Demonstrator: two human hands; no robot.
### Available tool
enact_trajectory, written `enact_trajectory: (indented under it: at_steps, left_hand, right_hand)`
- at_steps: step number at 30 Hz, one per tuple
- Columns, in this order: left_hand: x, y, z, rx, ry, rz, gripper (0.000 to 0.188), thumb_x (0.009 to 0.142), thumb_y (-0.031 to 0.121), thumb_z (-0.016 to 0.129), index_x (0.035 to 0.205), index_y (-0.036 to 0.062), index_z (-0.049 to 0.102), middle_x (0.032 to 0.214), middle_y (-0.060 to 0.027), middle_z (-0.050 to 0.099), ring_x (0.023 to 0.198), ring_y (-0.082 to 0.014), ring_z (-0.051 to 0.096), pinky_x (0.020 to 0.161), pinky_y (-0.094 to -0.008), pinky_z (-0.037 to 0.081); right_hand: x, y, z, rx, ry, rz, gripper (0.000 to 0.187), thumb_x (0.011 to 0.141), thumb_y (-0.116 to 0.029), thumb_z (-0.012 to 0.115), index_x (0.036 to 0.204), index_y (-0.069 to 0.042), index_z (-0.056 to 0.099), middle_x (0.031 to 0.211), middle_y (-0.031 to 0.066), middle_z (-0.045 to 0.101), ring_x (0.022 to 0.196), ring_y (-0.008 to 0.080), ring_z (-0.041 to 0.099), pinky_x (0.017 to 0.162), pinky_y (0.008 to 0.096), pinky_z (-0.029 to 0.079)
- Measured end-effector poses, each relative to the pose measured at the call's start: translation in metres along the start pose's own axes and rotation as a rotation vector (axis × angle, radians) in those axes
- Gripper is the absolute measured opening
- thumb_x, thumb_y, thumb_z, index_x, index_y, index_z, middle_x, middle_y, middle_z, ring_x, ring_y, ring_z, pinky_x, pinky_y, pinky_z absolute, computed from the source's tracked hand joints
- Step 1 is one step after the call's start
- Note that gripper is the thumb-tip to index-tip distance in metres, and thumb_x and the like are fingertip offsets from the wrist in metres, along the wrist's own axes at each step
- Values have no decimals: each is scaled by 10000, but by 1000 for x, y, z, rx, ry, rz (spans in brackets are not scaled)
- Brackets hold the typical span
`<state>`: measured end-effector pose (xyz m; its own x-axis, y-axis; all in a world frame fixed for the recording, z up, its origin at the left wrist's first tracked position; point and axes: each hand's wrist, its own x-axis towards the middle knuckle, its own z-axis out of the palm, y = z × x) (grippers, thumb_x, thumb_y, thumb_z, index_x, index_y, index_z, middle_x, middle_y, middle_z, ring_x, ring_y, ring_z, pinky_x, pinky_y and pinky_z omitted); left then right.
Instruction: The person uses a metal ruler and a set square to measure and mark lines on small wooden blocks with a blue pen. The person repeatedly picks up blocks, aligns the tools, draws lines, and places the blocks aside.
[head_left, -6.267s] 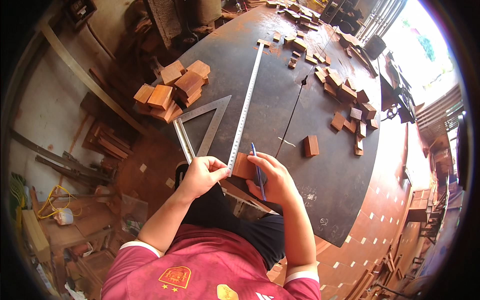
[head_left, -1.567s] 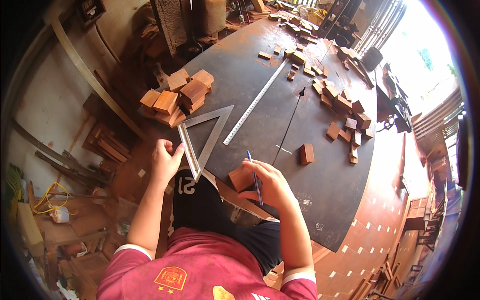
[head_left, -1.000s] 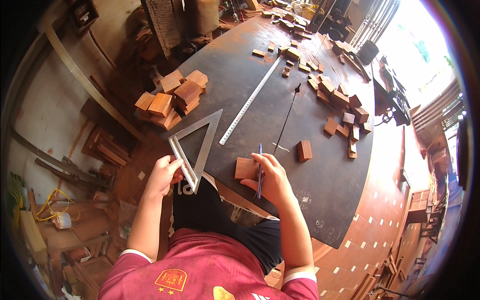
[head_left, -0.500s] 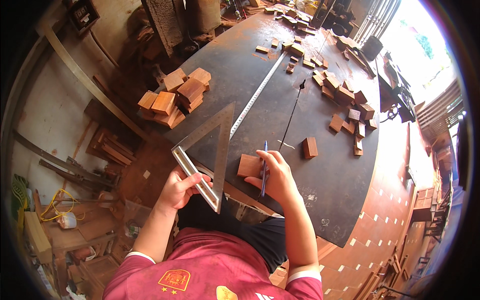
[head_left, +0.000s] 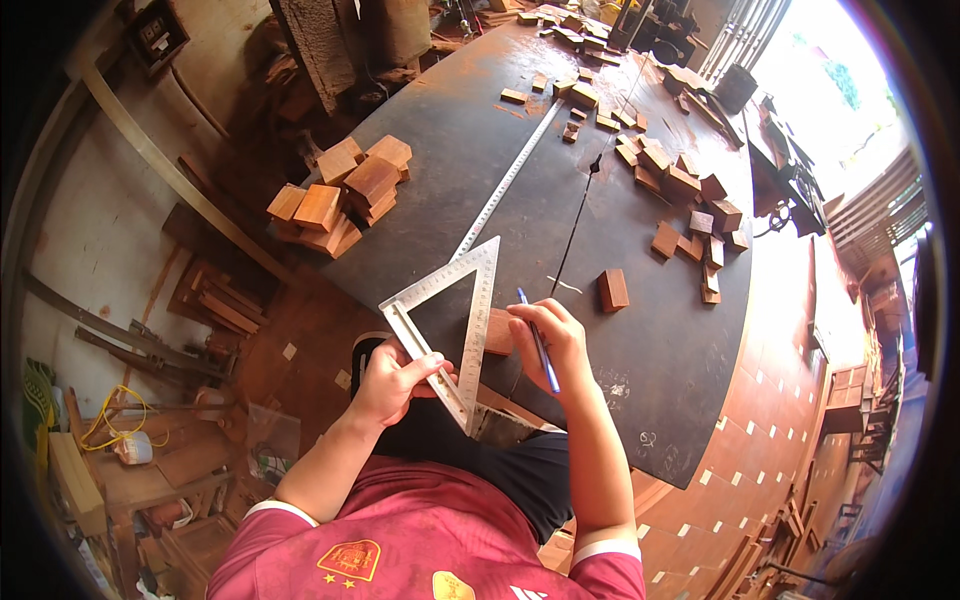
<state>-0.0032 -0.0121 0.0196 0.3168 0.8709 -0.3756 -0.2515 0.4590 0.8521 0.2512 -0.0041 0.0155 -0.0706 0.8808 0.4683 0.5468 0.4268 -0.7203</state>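
Observation:
My left hand (head_left: 393,381) grips a metal triangle square (head_left: 483,318) by its thick pale edge, thumb on top. The square's graduated side lies over the left part of a reddish-brown wood block (head_left: 499,333) at the table's near edge. In my right hand (head_left: 556,350) is a blue pen (head_left: 541,345), pinched between thumb and fingers, its upper end pointing away from me. My right fingers are beside the block's right end; whether they touch it I cannot tell. Another wood block (head_left: 613,291) stands alone to the right of that hand.
On the dark table (head_left: 660,350), a steel ruler (head_left: 510,180) lies lengthwise beyond the square. Stacked wood blocks (head_left: 340,195) sit at the left edge. Several loose blocks (head_left: 690,200) lie right and far. A dark slot (head_left: 578,230) runs along the tabletop.
The triangle square has moved right, from beside the wood block to over it, with my left hand following. The pen has tilted in my right hand.

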Motion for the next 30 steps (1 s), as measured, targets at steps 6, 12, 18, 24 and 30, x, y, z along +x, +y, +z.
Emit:
enact_trajectory:
  at_steps: [6,12,18,24,30]
  left_hand:
    - [1,-3,0,39,27,38,125,937,88,666,964,-33,649,878,-172,723,757,-228,747,640,-356,658]
    - [5,-4,-3,66,16,53,137,935,89,672,958,-43,648,866,-166,722,748,-228,748,631,-348,656]
    - [5,-4,-1,56,52,38,118,927,70,678,956,-40,649,849,-150,721,737,-220,748,617,-332,650]
    - [3,-1,3,71,67,50,116,924,73,683,953,-36,656,847,-143,727,723,-204,746,585,-297,634]
    - [4,0,2,88,71,40,129,925,82,687,953,-42,666,841,-142,729,716,-200,744,577,-290,630]
  right_hand:
    - [-2,-5,7,363,2,344,114,887,-24,662,990,15,637,763,82,678,681,89,622,621,266,510]
    - [0,3,15,501,-44,422,73,876,29,643,869,16,571,807,55,687,726,45,584,622,243,503]
    - [4,-3,21,379,31,433,99,831,-3,660,798,17,569,742,51,665,693,42,556,585,246,477]
    - [5,-1,22,315,53,411,187,800,-54,706,742,18,544,753,152,730,682,56,593,571,276,504]
    - [8,-5,23,312,62,432,198,801,-64,715,728,17,549,719,145,723,657,53,587,550,274,496]
